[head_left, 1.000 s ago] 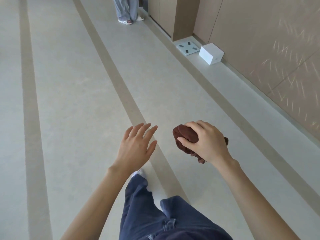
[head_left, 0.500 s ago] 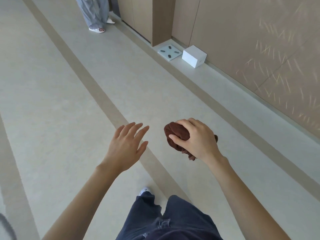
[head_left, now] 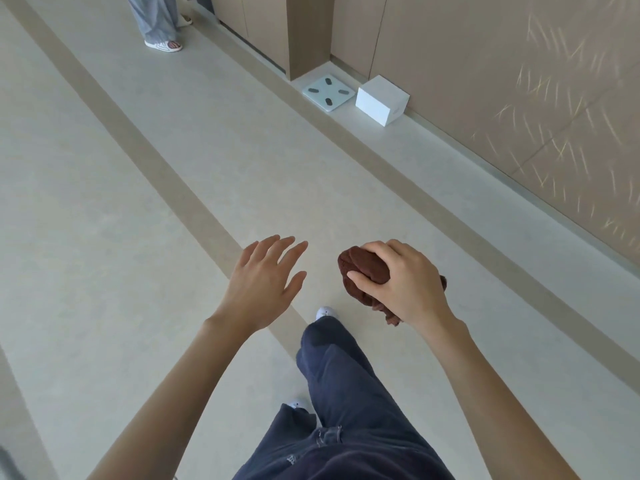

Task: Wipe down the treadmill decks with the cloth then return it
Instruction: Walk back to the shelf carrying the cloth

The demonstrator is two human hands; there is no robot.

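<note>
Count: 2 hands, 1 cloth, 1 scale, 1 box, 2 people (both seen only in part).

Left hand (head_left: 263, 282): held out over the floor (head_left: 104, 237), palm down, fingers straight and slightly spread, nothing in it. Right hand (head_left: 401, 282): fingers and thumb curled round the cloth (head_left: 363, 268), gripping it from above at abt the same height as the left, the 2 hands apart w/ a gap between.

Cloth: dark reddish-brown, soft towel-like fabric, bunched into a wad. A rounded lump sticks out left of the fingers, a loose end hangs below the wrist, and a bit shows past the back of the hand. Held in the air, not touching the floor.

Wearer's dark blue trousers (head_left: 346, 410) below, w/ 2 white shoe tips showing. Floor is pale w/ 3 tan stripes. By the beige wall (head_left: 519, 81), top right: white scale (head_left: 329, 91) flat on the floor, white box (head_left: 382, 100) just beside it. Top left: other person's (head_left: 156, 19) grey trouser legs and sandals.
</note>
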